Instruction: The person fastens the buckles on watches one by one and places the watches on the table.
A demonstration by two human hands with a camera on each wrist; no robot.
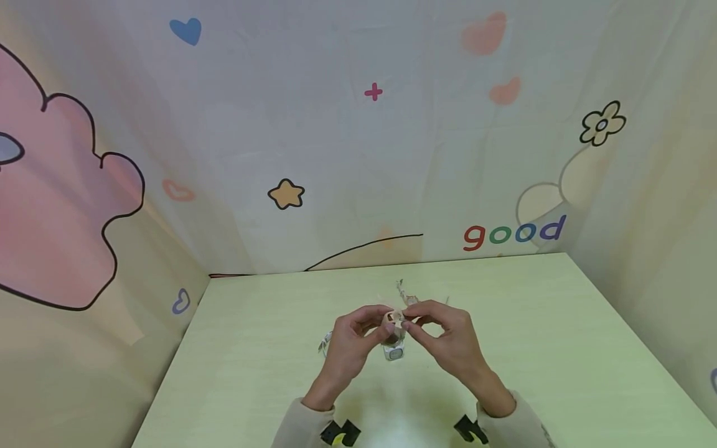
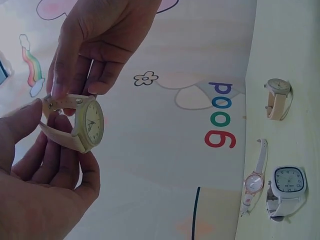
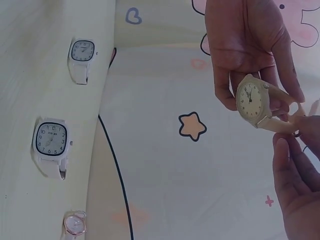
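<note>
Left hand (image 1: 353, 342) and right hand (image 1: 449, 335) pinch a cream watch (image 2: 93, 123) — partly blocking a square white watch (image 1: 395, 353) on the table (image 1: 560, 361).

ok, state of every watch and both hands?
Held watch: looped, fastening unclear
Beige-strap watch: on table, curled
Pink-rimmed watch: on table, laid out open
Middle square watch: on table, curled
Leftmost square watch: on table, curled
Left hand: holding held watch
Right hand: pinching held watch
</note>
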